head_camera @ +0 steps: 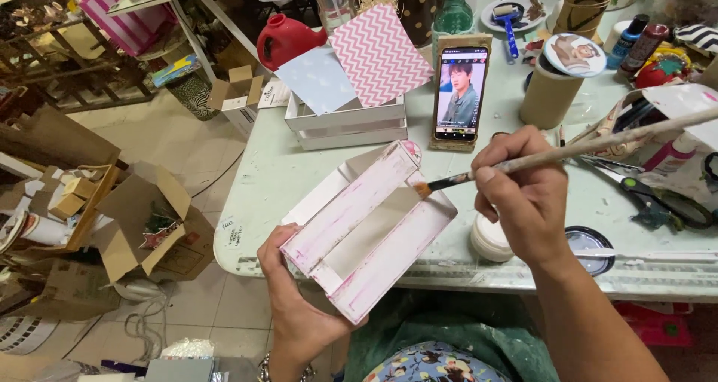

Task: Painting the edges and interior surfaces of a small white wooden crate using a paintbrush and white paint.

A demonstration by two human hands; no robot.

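Observation:
My left hand (295, 307) grips the near end of a small slatted wooden crate (366, 228), white with pink streaks, tilted over the table's front edge. My right hand (523, 195) holds a long paintbrush (568, 151); its dark bristles touch the crate's far right corner. A small open pot of white paint (490, 238) sits just under my right hand, its round lid (588, 241) lying beside it.
On the pale green table (269, 180) stand a second white crate (345, 124) holding patterned papers, a phone (461, 90) propped upright, a cardboard tube (552, 90), scissors (651, 199) and bottles. Open cardboard boxes (146, 225) clutter the floor at left.

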